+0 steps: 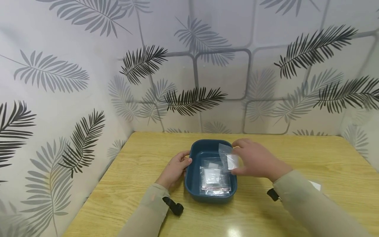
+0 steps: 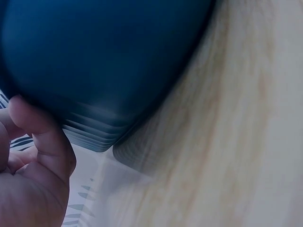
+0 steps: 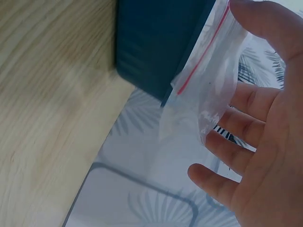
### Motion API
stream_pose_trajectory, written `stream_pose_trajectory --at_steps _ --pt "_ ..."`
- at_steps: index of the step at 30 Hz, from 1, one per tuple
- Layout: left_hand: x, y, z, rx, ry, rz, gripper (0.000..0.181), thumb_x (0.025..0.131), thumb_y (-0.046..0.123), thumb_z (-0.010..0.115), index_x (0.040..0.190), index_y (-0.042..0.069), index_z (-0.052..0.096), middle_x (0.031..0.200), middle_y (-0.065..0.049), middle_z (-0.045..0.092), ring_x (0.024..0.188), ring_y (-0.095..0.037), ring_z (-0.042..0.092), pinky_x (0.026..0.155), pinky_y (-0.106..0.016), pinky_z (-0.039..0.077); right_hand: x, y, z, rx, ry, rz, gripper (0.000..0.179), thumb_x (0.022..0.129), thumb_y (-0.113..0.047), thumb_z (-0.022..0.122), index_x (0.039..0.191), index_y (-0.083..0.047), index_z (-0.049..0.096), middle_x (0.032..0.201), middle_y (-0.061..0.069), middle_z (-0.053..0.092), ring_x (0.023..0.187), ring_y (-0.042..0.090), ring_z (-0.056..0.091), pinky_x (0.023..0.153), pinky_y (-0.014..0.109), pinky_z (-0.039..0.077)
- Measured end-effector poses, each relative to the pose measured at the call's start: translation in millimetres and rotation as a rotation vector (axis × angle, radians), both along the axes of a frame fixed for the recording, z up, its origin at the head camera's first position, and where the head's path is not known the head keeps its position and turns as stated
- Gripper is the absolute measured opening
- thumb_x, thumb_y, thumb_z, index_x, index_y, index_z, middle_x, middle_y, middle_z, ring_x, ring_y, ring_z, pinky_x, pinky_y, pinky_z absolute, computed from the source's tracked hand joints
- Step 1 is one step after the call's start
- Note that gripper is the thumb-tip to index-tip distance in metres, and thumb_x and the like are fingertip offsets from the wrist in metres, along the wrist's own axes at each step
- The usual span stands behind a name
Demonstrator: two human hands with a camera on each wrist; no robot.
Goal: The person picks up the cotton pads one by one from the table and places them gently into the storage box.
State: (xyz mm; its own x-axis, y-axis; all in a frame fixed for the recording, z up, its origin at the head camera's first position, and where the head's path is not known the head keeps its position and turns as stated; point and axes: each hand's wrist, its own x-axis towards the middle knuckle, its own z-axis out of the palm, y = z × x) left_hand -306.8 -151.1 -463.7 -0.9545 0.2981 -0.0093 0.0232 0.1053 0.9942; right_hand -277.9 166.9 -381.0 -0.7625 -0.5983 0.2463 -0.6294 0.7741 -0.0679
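Note:
A dark blue plastic bin (image 1: 192, 177) with rounded corners sits on the table, a pile of clear zip bags (image 1: 212, 177) with white square pieces lying inside it. My left hand (image 1: 177, 166) holds the bin's left side, thumb at the rim. The left wrist view shows that thumb (image 2: 45, 137) against the blue wall. Over the bin's right rim, my right hand (image 1: 256, 159) grips a clear zip bag (image 1: 225, 158) holding a white square. The right wrist view shows the bag's red seal line (image 3: 203, 49), with the thumb on one side and fingers behind.
The light wood table (image 1: 142, 154) runs back to a wall (image 1: 222, 75) with a leaf pattern. A small white piece (image 1: 315, 185) lies on the table at the right, partly hidden by my right sleeve. Dark straps with cameras (image 1: 174, 206) sit at both wrists.

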Motion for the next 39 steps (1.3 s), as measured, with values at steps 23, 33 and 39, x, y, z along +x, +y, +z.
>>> stream_pose_trajectory --at_steps 23,33,39 --pt "0.7 3.7 0.0 0.008 -0.001 0.015 0.047 0.106 0.016 0.055 0.15 0.003 0.044 0.104 -0.013 0.057 0.071 -0.015 0.051 0.059 -0.027 0.044 1.7 -47 -5.9 0.107 0.017 0.038 0.059 0.078 -0.062 0.078 0.109 -0.012 0.072 0.133 0.008 0.057 0.124 0.032 0.052 0.096 0.05 0.048" --pt "2.3 2.8 1.3 0.031 -0.005 0.01 0.044 0.107 0.014 0.053 0.149 0.004 0.045 0.101 -0.014 0.055 0.069 -0.016 0.05 0.058 -0.025 0.044 -0.6 -64 -1.1 0.114 -0.004 -0.035 0.062 0.079 -0.065 0.075 0.11 -0.012 0.072 0.137 0.009 0.055 0.128 0.032 0.049 0.101 0.052 0.045" --pt "2.5 3.7 2.1 0.031 -0.004 0.008 0.044 0.107 0.014 0.052 0.149 0.004 0.045 0.1 -0.013 0.056 0.068 -0.015 0.05 0.059 -0.026 0.045 -1.2 -71 -1.7 0.139 -0.027 -0.04 0.066 0.079 -0.066 0.075 0.115 -0.011 0.072 0.141 0.009 0.054 0.132 0.033 0.046 0.103 0.054 0.043"
